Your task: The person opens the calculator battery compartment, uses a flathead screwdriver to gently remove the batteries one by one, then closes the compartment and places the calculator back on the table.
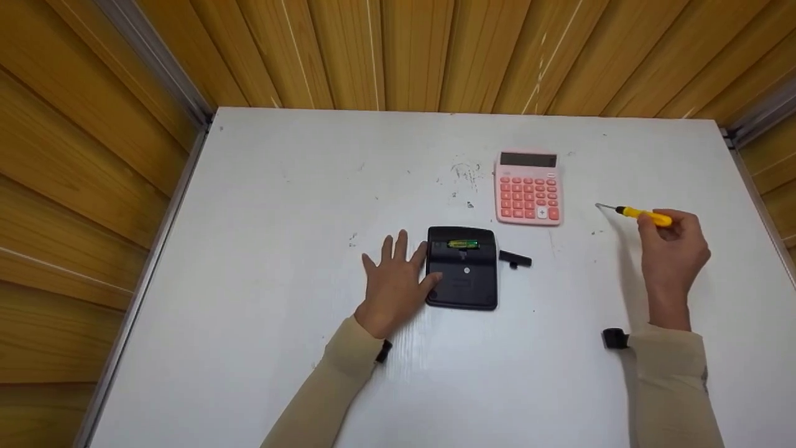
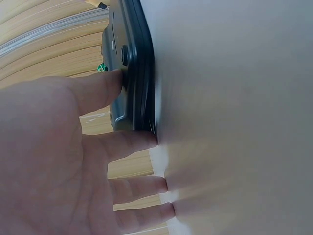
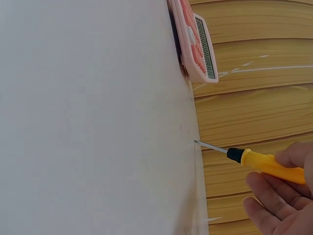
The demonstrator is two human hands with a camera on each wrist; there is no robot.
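A black calculator [image 1: 451,292] lies face down on the table, its battery slot uncovered and a green battery [image 1: 463,244] in it. My left hand [image 1: 393,287] rests at its left side with spread, straight fingers. The thumb lies on the calculator's back and the index finger touches its side edge; the other fingertips meet the tabletop in the left wrist view. Off to the right, my right hand [image 1: 675,255] pinches the yellow handle of a screwdriver [image 1: 647,216], its metal tip pointing left. A small black battery cover [image 1: 515,258] lies just right of the black calculator.
A pink calculator [image 1: 529,186] lies face up behind the black one, between it and the screwdriver. The white table [image 1: 280,186] bears scattered dark marks. Wood-panelled walls [image 1: 410,56] stand behind it and at the sides.
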